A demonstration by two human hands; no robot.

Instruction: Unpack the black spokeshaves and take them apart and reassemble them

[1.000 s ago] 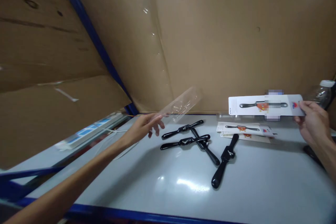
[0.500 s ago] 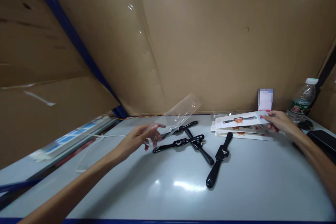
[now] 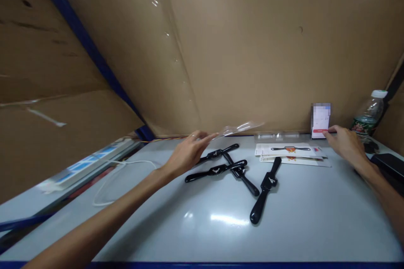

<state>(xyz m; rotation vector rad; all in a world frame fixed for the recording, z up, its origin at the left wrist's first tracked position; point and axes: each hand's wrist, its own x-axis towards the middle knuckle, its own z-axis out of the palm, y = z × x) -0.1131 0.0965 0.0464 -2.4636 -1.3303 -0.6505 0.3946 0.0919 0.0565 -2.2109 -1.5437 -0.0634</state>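
My left hand [image 3: 187,151] pinches one end of a clear plastic blister cover [image 3: 241,128], held tilted above the back of the table. Below it several black spokeshaves lie on the table, including one at the front of a crossed group [image 3: 217,170] and a separate spokeshave [image 3: 265,191] to the right. My right hand [image 3: 347,145] reaches to the lower edge of an upright phone [image 3: 320,121], a fingertip at the red bar on its screen; it holds nothing I can see. Left of that hand lie printed cards [image 3: 265,149] picturing a spokeshave, overlapping in a small stack.
More clear plastic [image 3: 276,136] lies behind the cards. A water bottle [image 3: 368,117] and a black case [image 3: 388,162] stand at the right. A white cable [image 3: 97,189] loops at the left, beside a power strip [image 3: 91,162]. Cardboard [image 3: 246,50] walls the back.
My right hand has let go of the top card, which now lies on the stack, and moved up to the phone. My left hand has moved right and up, turning the plastic cover flatter.
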